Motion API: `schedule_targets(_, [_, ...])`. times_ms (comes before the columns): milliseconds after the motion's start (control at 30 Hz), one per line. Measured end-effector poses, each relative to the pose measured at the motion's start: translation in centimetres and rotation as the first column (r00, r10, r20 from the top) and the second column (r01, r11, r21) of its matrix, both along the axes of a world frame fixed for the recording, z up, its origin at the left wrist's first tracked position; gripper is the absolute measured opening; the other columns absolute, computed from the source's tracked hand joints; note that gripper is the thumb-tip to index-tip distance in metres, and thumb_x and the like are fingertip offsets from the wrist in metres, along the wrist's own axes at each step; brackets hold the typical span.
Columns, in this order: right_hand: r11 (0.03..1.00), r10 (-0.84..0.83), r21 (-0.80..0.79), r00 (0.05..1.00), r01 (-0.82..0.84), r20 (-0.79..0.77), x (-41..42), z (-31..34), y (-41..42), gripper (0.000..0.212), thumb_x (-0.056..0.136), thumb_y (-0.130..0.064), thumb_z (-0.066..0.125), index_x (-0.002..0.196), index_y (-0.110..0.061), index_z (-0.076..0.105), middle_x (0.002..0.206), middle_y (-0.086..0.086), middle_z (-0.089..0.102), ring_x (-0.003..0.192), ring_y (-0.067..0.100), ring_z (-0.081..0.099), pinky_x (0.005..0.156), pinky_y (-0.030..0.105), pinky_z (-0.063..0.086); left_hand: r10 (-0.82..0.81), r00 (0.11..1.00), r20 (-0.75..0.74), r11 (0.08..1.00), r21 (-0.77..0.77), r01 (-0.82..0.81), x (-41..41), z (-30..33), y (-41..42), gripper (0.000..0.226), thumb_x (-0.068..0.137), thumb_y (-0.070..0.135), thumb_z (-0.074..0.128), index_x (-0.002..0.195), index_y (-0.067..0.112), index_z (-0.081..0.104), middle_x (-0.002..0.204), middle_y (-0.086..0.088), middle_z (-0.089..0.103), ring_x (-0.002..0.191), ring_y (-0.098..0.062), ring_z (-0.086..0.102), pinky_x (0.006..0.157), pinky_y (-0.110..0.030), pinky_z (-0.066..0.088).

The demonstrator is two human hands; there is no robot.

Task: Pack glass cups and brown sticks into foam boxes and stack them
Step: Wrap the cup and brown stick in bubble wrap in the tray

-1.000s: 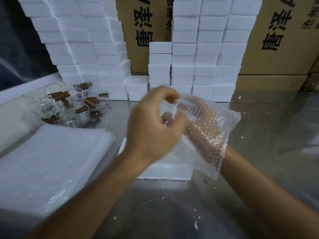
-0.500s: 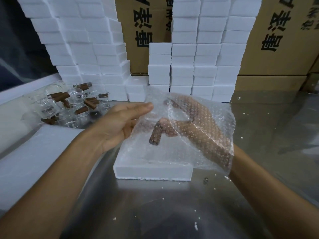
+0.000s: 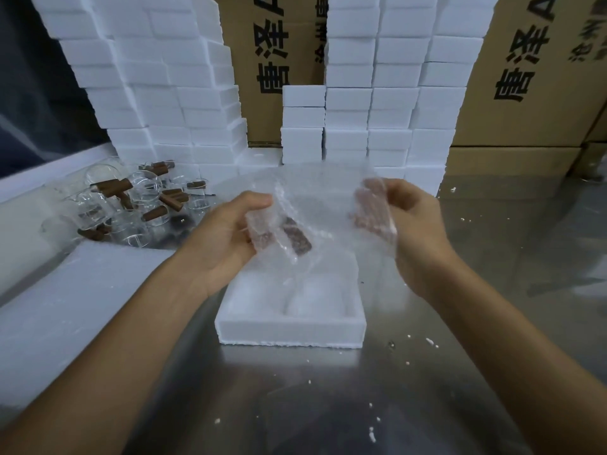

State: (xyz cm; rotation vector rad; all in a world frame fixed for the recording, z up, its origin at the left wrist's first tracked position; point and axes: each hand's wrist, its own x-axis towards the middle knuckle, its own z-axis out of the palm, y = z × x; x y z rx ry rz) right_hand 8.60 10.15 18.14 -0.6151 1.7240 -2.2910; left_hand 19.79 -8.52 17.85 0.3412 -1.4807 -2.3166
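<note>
Both hands hold a clear bubble-wrap bag [image 3: 315,205] above an open white foam box [image 3: 290,328] on the steel table. My left hand [image 3: 226,238] grips the bag's left side, and a brown stick [image 3: 297,241] shows through the wrap by its fingers. My right hand [image 3: 404,231] grips the bag's right side, fingers curled behind the wrap. A pile of glass cups [image 3: 138,205] with brown sticks [image 3: 113,187] lies at the back left.
Tall stacks of white foam boxes [image 3: 371,119] stand along the back, with printed cardboard cartons [image 3: 525,93] behind them. A stack of bubble-wrap sheets [image 3: 75,300] lies at the left. Foam crumbs dot the steel table [image 3: 328,405].
My right hand has come out of the bag and now grips its right edge. My left hand has closed on the left side, where the brown stick now lies inside.
</note>
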Motion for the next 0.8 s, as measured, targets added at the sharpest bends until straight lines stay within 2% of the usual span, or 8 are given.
schedule_targets(67, [0.979,-0.204,0.022,0.974,0.203,0.097,-1.0,0.2,0.8,0.013,0.093,-0.015,0.068,0.106,-0.016,0.067,0.105,0.003,0.069,0.088,0.013,0.070,0.083,0.028,0.058,0.052,0.998,-0.035,0.996,0.076,-0.049,0.0,0.1,-0.2,0.040,0.063,0.014,0.079,0.101,0.007,0.073,0.101,-0.011,0.069,0.090,-0.023,0.069,0.083,-0.033,0.057])
schedule_targets(100, [0.979,-0.200,-0.002,0.965,0.203,0.172,-1.3,0.3,1.1,0.018,0.092,-0.022,0.071,0.109,-0.017,0.065,0.110,0.003,0.068,0.092,0.012,0.069,0.081,0.026,0.056,0.073,0.996,-0.045,0.994,0.083,-0.069,-0.1,0.1,-0.3,0.021,0.063,0.017,0.081,0.083,0.015,0.075,0.087,-0.005,0.068,0.076,-0.018,0.068,0.071,-0.030,0.057])
schedule_targets(167, [0.998,-0.035,-0.034,0.961,0.046,0.275,-1.5,0.0,1.3,0.049,0.082,-0.041,0.077,0.121,-0.016,0.060,0.120,0.005,0.065,0.106,0.015,0.067,0.087,0.028,0.055,0.114,0.993,-0.038,0.992,0.064,-0.111,-0.1,-0.1,-0.2,0.007,0.064,0.026,0.080,0.064,0.024,0.073,0.072,0.003,0.066,0.067,-0.014,0.066,0.065,-0.028,0.054])
schedule_targets(267, [0.965,0.247,0.008,0.923,-0.261,0.295,-0.4,-0.6,0.8,0.091,0.065,-0.059,0.080,0.141,-0.019,0.049,0.132,0.010,0.062,0.120,0.022,0.062,0.100,0.035,0.050,0.137,0.991,-0.009,0.989,0.059,-0.136,-0.4,-0.3,0.6,0.015,0.061,0.031,0.084,0.071,0.027,0.074,0.080,0.004,0.066,0.076,-0.015,0.063,0.064,-0.030,0.053])
schedule_targets(367, [0.903,0.417,-0.009,0.872,-0.429,0.255,0.7,-1.0,-0.4,0.058,0.074,-0.049,0.078,0.121,-0.016,0.068,0.120,0.006,0.072,0.111,0.023,0.069,0.090,0.033,0.056,0.067,0.998,0.009,0.998,0.012,-0.067,-0.6,-0.8,1.9,0.034,0.052,0.030,0.088,0.082,0.026,0.074,0.088,0.002,0.066,0.081,-0.016,0.058,0.063,-0.029,0.052])
schedule_targets(500, [0.962,0.262,0.010,0.933,-0.273,0.246,1.0,-1.4,-0.9,0.010,0.089,-0.020,0.072,0.096,-0.013,0.074,0.090,0.001,0.076,0.083,0.014,0.075,0.056,0.020,0.053,-0.026,0.999,0.018,0.993,-0.116,0.028,-0.9,-1.1,2.7,0.046,0.054,0.020,0.093,0.096,0.023,0.074,0.092,0.001,0.072,0.075,-0.014,0.064,0.065,-0.029,0.054])
schedule_targets(633, [0.989,0.116,0.069,0.975,-0.131,0.192,0.6,-1.3,-0.6,0.012,0.091,-0.016,0.071,0.099,-0.007,0.074,0.088,0.006,0.076,0.073,0.013,0.072,0.059,0.023,0.051,-0.046,0.997,0.065,0.993,-0.106,0.052,-0.8,-1.1,2.7,0.065,0.052,0.023,0.090,0.112,0.010,0.068,0.093,-0.004,0.074,0.076,-0.022,0.068,0.068,-0.033,0.057])
schedule_targets(800, [0.993,0.030,0.110,0.998,-0.035,0.049,1.0,-1.2,-0.9,0.006,0.089,-0.016,0.074,0.086,-0.010,0.075,0.073,0.005,0.073,0.063,0.013,0.067,0.051,0.021,0.049,-0.115,0.985,0.126,0.975,-0.174,0.136,-0.5,-0.9,2.7,0.053,0.062,0.044,0.086,0.109,0.020,0.076,0.113,0.000,0.074,0.105,-0.019,0.070,0.079,-0.037,0.060])
